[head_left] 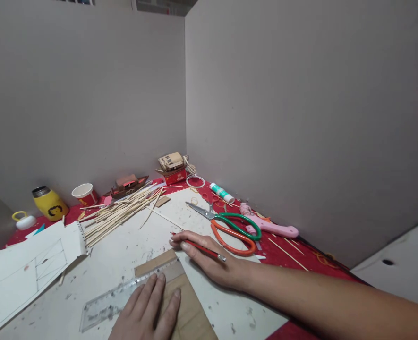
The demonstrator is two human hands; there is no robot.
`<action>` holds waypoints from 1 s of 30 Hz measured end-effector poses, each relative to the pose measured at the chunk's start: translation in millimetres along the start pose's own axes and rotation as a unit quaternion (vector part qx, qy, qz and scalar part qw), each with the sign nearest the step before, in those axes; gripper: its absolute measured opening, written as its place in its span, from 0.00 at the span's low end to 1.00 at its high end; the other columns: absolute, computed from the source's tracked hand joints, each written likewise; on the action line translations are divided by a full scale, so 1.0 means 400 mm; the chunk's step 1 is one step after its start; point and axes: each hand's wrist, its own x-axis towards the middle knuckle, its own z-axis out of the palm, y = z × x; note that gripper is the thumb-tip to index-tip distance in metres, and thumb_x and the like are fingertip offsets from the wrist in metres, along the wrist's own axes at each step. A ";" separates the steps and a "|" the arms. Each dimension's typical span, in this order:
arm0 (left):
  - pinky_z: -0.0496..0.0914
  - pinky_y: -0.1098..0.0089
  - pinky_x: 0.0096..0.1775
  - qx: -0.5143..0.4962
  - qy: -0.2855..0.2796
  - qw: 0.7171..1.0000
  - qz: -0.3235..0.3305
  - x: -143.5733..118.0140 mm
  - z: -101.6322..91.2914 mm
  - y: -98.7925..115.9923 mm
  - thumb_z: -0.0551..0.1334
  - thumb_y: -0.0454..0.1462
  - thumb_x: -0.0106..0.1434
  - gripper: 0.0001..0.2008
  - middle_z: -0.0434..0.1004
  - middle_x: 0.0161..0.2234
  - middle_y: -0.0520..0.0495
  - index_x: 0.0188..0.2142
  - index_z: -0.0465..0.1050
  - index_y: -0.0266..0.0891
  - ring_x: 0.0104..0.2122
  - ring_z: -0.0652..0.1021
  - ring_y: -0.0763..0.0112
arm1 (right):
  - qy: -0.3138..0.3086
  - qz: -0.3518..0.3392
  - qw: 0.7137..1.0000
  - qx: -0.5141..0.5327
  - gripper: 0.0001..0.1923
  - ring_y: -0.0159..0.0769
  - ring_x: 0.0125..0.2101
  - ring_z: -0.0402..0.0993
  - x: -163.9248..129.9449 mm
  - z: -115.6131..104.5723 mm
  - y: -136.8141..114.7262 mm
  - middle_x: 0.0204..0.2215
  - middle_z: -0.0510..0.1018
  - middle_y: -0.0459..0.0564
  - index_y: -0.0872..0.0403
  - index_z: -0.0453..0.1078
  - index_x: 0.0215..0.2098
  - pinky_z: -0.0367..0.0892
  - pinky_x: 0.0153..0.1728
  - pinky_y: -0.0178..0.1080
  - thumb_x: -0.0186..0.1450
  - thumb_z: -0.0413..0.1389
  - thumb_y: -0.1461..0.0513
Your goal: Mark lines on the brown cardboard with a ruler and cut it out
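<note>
A clear plastic ruler [104,303] lies slantwise across a thin wooden board [191,307] at the near middle of the table. My left hand [148,309] rests flat with fingers spread, pressing on the ruler and the board. Just beyond the board's far corner, my right hand [209,259] is closed around a red pencil [205,250], its metal-ringed end pointing back toward me. Scissors [226,229] with one green and one orange handle lie open beyond my right hand.
Many thin bamboo sticks [123,210] are heaped at the left. A sketch pad [28,274] with pencil lines lies nearer. Behind stand a yellow bottle [51,203], a paper cup [85,194] and model boats [129,185]. A glue stick [222,192] and pink glue gun [268,224] lie right, along grey partitions.
</note>
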 end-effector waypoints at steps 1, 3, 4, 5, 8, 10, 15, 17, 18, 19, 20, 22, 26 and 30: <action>0.69 0.66 0.50 -0.006 -0.001 1.000 -0.003 0.000 0.000 0.000 0.55 0.51 0.71 0.35 0.79 0.54 0.39 0.70 0.53 0.38 0.53 0.77 0.57 | -0.001 0.002 1.000 0.001 0.17 0.39 0.51 0.76 0.000 0.000 -0.001 0.49 0.81 0.55 0.54 0.71 0.52 0.70 0.53 0.44 0.74 0.48 0.54; 0.69 0.66 0.50 -0.013 -0.008 1.000 -0.007 0.000 0.000 0.000 0.54 0.51 0.71 0.35 0.78 0.55 0.39 0.71 0.50 0.38 0.53 0.77 0.57 | -0.003 0.006 1.000 0.001 0.17 0.39 0.50 0.77 0.000 -0.001 -0.005 0.48 0.81 0.55 0.54 0.71 0.52 0.71 0.53 0.45 0.75 0.48 0.54; 0.69 0.67 0.50 -0.016 -0.013 1.000 -0.009 -0.001 0.001 0.000 0.54 0.51 0.71 0.35 0.78 0.55 0.40 0.71 0.49 0.38 0.54 0.77 0.57 | -0.004 0.007 1.000 0.000 0.17 0.39 0.50 0.77 0.000 -0.002 -0.007 0.48 0.81 0.55 0.54 0.71 0.52 0.71 0.53 0.45 0.75 0.48 0.54; 0.69 0.67 0.50 -0.020 -0.016 1.000 -0.011 -0.001 0.001 0.000 0.53 0.51 0.72 0.35 0.78 0.55 0.40 0.72 0.48 0.39 0.53 0.77 0.58 | -0.004 0.008 1.000 -0.002 0.17 0.39 0.50 0.77 0.001 -0.002 -0.009 0.48 0.81 0.55 0.54 0.71 0.52 0.71 0.53 0.45 0.75 0.48 0.54; 0.70 0.67 0.49 -0.045 -0.022 0.998 -0.022 0.003 -0.002 0.001 0.52 0.51 0.72 0.36 0.79 0.55 0.41 0.72 0.44 0.41 0.53 0.78 0.58 | -0.001 0.008 1.000 -0.006 0.17 0.40 0.50 0.77 0.003 -0.004 -0.013 0.48 0.81 0.56 0.54 0.71 0.52 0.71 0.54 0.47 0.75 0.47 0.53; 0.70 0.67 0.49 -0.056 -0.020 0.998 -0.027 0.008 -0.006 0.000 0.51 0.52 0.72 0.37 0.79 0.54 0.41 0.73 0.40 0.41 0.52 0.78 0.57 | -0.002 0.009 1.000 -0.006 0.17 0.40 0.50 0.77 0.003 -0.004 -0.012 0.49 0.81 0.56 0.53 0.71 0.51 0.71 0.53 0.47 0.75 0.47 0.53; 0.69 0.65 0.49 -0.053 -0.016 0.998 -0.020 0.017 -0.012 0.003 0.52 0.52 0.72 0.40 0.79 0.53 0.37 0.72 0.38 0.34 0.51 0.78 0.55 | -0.002 0.006 1.000 -0.007 0.17 0.41 0.52 0.76 0.000 -0.003 -0.004 0.51 0.80 0.56 0.53 0.71 0.53 0.70 0.55 0.47 0.75 0.48 0.53; 0.70 0.64 0.49 -0.047 -0.016 0.999 -0.016 0.018 -0.012 0.006 0.53 0.52 0.71 0.39 0.79 0.53 0.35 0.72 0.44 0.33 0.51 0.78 0.54 | 0.001 0.004 1.000 -0.010 0.17 0.42 0.52 0.76 -0.001 -0.003 -0.003 0.51 0.80 0.56 0.53 0.71 0.53 0.71 0.54 0.47 0.74 0.48 0.53; 0.70 0.64 0.49 -0.044 -0.023 0.999 -0.014 0.019 -0.013 0.006 0.53 0.52 0.71 0.37 0.79 0.53 0.35 0.71 0.49 0.34 0.51 0.78 0.53 | 0.001 0.004 1.000 -0.011 0.17 0.42 0.52 0.77 -0.001 -0.003 -0.002 0.51 0.80 0.57 0.53 0.71 0.52 0.71 0.54 0.47 0.74 0.48 0.53; 0.70 0.64 0.49 -0.044 -0.035 0.998 -0.011 0.020 -0.016 0.007 0.53 0.53 0.71 0.35 0.78 0.54 0.34 0.70 0.53 0.35 0.52 0.78 0.53 | -0.001 0.006 1.000 -0.012 0.17 0.42 0.52 0.77 0.000 -0.003 -0.002 0.51 0.81 0.57 0.53 0.71 0.52 0.71 0.53 0.47 0.74 0.48 0.53; 0.71 0.63 0.48 -0.048 -0.051 0.998 -0.008 0.022 -0.020 0.007 0.53 0.53 0.71 0.34 0.78 0.55 0.34 0.69 0.57 0.36 0.52 0.78 0.53 | -0.004 0.008 1.000 -0.012 0.17 0.42 0.52 0.77 0.000 -0.003 -0.001 0.51 0.81 0.57 0.53 0.71 0.52 0.72 0.53 0.48 0.74 0.48 0.52; 0.71 0.62 0.50 -0.080 -0.098 0.992 -0.011 0.026 -0.037 0.006 0.54 0.51 0.71 0.31 0.75 0.57 0.33 0.67 0.61 0.37 0.55 0.77 0.51 | -0.007 0.016 1.000 -0.008 0.18 0.43 0.51 0.78 -0.002 -0.002 0.003 0.50 0.81 0.57 0.52 0.71 0.52 0.72 0.54 0.49 0.74 0.47 0.52; 0.68 0.48 0.56 -0.245 -0.208 0.945 -0.062 0.042 -0.089 0.006 0.54 0.60 0.66 0.42 0.60 0.65 0.23 0.69 0.56 0.35 0.64 0.65 0.38 | -0.008 0.041 0.999 0.020 0.18 0.44 0.52 0.77 -0.011 0.002 0.016 0.52 0.79 0.56 0.51 0.70 0.54 0.69 0.56 0.52 0.74 0.47 0.51; 0.61 0.39 0.59 -0.335 -0.255 0.900 -0.111 0.052 -0.120 0.007 0.63 0.57 0.61 0.48 0.45 0.69 0.21 0.71 0.49 0.35 0.67 0.55 0.33 | 0.002 0.063 0.998 0.017 0.18 0.45 0.53 0.76 -0.017 0.004 0.023 0.52 0.79 0.54 0.49 0.71 0.54 0.68 0.57 0.53 0.73 0.49 0.50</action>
